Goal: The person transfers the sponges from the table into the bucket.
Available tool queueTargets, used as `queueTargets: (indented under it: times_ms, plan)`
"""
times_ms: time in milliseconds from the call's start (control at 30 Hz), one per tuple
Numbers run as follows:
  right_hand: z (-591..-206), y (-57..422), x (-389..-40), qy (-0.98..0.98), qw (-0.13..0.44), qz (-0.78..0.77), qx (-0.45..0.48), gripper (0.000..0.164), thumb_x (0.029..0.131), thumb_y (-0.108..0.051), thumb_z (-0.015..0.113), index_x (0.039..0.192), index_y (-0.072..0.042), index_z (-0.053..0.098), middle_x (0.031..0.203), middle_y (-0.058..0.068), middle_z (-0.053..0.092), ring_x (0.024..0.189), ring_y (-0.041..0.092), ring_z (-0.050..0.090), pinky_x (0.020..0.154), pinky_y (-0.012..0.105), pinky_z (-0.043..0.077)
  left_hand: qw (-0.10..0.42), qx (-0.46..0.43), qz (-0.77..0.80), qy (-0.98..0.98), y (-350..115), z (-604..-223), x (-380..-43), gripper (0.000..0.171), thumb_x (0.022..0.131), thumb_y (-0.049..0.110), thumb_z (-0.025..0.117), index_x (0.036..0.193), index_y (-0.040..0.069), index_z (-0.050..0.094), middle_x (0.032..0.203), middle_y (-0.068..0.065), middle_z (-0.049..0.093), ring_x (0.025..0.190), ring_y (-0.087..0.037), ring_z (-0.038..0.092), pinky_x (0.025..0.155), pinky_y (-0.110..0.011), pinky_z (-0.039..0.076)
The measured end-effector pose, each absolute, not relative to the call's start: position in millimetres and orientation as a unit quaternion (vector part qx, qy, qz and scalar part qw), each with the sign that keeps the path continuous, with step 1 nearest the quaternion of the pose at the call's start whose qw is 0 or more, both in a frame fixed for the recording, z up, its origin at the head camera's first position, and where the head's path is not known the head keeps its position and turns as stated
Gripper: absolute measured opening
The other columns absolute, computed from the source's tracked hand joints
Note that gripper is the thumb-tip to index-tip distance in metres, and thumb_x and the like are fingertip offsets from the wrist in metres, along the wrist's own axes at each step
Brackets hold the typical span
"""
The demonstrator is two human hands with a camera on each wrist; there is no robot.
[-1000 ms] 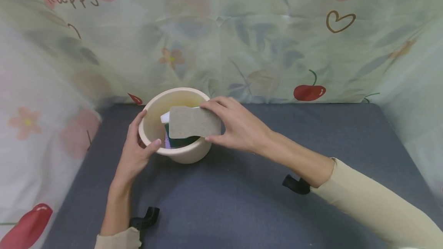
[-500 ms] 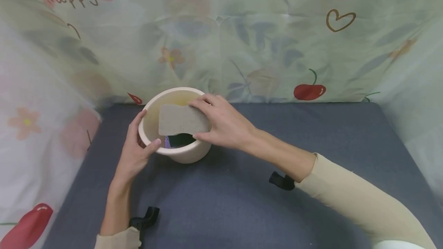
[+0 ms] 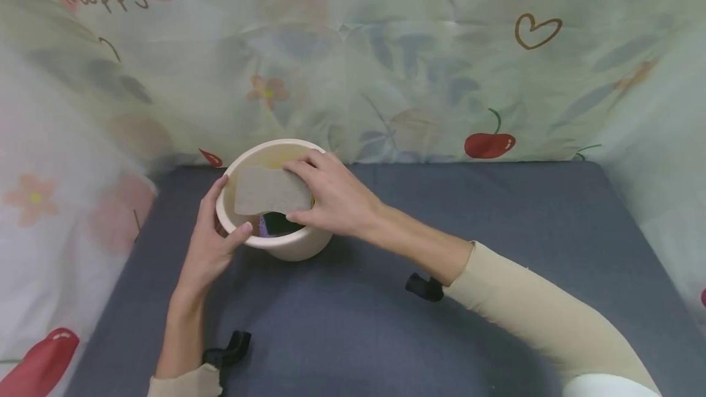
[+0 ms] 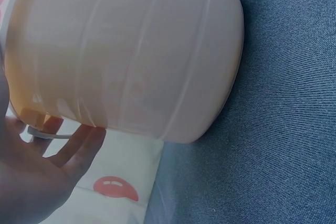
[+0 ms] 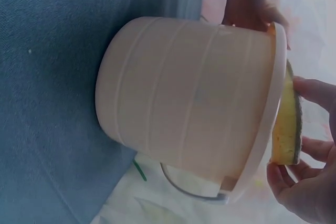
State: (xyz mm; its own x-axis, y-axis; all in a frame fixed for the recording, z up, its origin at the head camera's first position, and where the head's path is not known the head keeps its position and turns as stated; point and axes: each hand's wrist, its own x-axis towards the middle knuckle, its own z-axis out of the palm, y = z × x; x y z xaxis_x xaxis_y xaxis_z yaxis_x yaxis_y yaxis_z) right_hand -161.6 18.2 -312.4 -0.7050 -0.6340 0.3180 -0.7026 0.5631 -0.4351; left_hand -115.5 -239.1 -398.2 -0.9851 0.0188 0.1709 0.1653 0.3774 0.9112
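Observation:
A cream plastic bucket point(image 3: 295, 250) stands on the dark cloth. My left hand point(image 3: 212, 244) grips its left rim, thumb over the near edge and fingers against the outer wall. Between thumb and fingers, my right hand point(image 3: 342, 201) pinches a scouring sponge point(image 3: 270, 191), grey face up. The right wrist view shows the yellow foam of this sponge point(image 5: 285, 129) right at the bucket's mouth. Below it, inside the bucket, a dark green and purple item point(image 3: 280, 223) shows in part; the rest of the contents is hidden.
Dark blue-grey cloth point(image 3: 353, 323) covers the table. A printed curtain point(image 3: 397, 78) rises behind the bucket and along both sides. The bucket's handle point(image 5: 194, 192) hangs by its far side. A black wrist mount point(image 3: 231, 349) sits on each forearm.
My right hand has moved left with the sponge, from the bucket's right side to over its opening. A white piece seen inside is now covered. The left hand keeps its hold on the rim.

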Motion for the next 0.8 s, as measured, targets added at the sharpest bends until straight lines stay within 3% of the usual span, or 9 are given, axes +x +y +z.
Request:
queueTargets:
  times_ms: [233,800]
  plan:
    - [-318,8,-163,-0.891,0.048,0.273,0.359,0.068,0.077,-0.036,0.083,0.135,-0.011,0.058,0.124,0.002,0.058,0.116,0.017,0.050,0.095,0.029,0.042,0.062,-0.058,-0.558,-0.825,-238,-399,-114,0.088,0.089,0.008,0.070,0.159,0.027,0.019,0.155,-0.012,0.022,0.124,-0.025,0.040,0.087,-0.012,0.042]
    - [-330,-2,-156,-0.887,0.084,0.254,0.376,0.072,0.075,-0.045,0.085,0.131,-0.009,0.061,0.122,0.007,0.058,0.114,0.021,0.052,0.104,0.038,0.036,0.067,-0.062,-0.550,-0.830,-238,-398,-113,0.090,0.088,0.005,0.070,0.159,0.027,0.020,0.154,-0.013,0.023,0.124,-0.028,0.040,0.088,-0.011,0.040]
